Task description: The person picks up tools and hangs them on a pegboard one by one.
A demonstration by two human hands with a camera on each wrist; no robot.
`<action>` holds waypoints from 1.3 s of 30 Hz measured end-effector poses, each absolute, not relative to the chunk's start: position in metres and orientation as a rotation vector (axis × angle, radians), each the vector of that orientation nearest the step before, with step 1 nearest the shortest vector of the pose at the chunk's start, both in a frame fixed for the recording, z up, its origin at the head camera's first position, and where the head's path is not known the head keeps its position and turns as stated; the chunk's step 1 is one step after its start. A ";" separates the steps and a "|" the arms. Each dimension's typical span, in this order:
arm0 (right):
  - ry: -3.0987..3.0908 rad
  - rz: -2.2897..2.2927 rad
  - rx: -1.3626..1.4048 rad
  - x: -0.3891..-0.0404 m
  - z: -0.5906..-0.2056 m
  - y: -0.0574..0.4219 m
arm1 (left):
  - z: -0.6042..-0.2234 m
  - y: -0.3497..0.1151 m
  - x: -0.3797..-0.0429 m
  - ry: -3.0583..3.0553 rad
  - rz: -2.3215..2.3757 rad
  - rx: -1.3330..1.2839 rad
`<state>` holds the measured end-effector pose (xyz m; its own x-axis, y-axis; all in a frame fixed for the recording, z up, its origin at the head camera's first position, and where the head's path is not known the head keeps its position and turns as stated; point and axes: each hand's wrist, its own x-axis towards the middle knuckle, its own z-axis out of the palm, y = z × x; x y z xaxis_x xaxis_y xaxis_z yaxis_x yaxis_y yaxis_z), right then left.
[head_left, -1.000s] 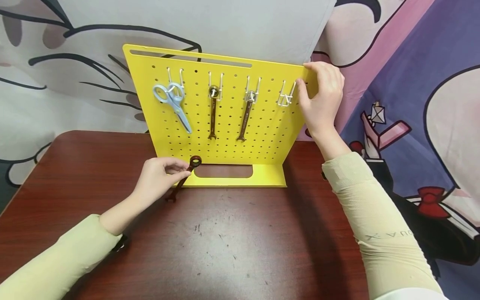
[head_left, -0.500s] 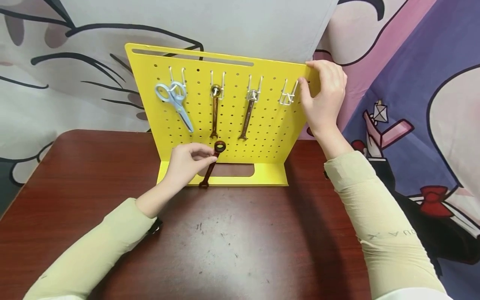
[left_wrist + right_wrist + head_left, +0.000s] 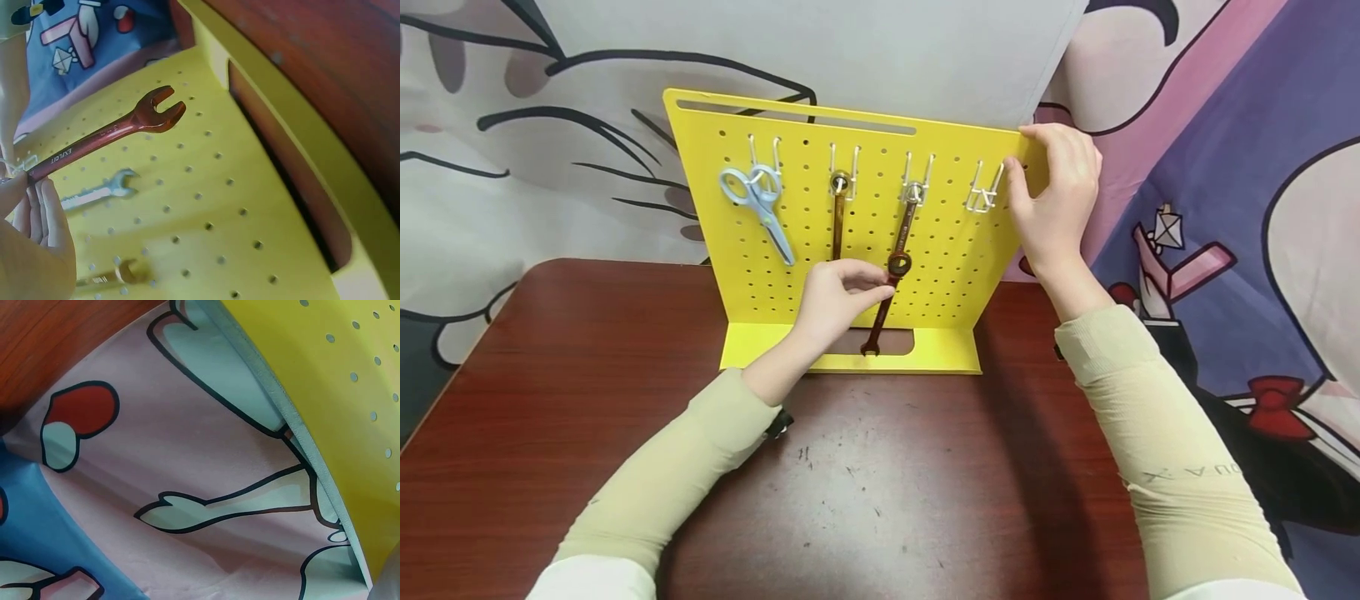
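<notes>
My left hand pinches a dark red combination wrench near its ring end, in front of the yellow pegboard. In the left wrist view this wrench points its open-ended jaw toward the board's base. My right hand holds the board's upper right edge, thumb on the front face. Beside that thumb is a white wire hook. A gold-toned wrench and another wrench hang from hooks by their ring ends; my left hand hides the gold one's lower end. Light blue scissors hang at the left.
The pegboard's yellow foot, with a cut-out slot, stands on a dark red-brown wooden table. Behind it hangs a cartoon-printed cloth. In the right wrist view the board's side edge runs down close to the cloth.
My left hand has carried the red wrench right and upward from the board's lower left to below the third hook. The right hand stays on the board's edge.
</notes>
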<state>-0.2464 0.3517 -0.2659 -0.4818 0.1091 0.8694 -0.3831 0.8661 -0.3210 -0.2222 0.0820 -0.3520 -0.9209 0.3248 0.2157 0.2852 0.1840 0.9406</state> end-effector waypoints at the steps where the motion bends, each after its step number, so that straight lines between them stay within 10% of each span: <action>1: -1.993 0.595 0.199 -0.246 -0.266 0.352 | -0.351 0.086 -0.223 2.384 1.889 0.620; 39: -1.999 0.600 0.200 -0.245 -0.265 0.352 | -0.299 0.175 -0.242 2.242 2.052 0.632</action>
<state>-0.2449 0.3524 -0.2653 -0.4886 0.1108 0.8654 -0.3842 0.8633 -0.3274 -0.2421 0.1748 -0.2993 -0.9164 0.3184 0.2424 0.2696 0.0437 0.9620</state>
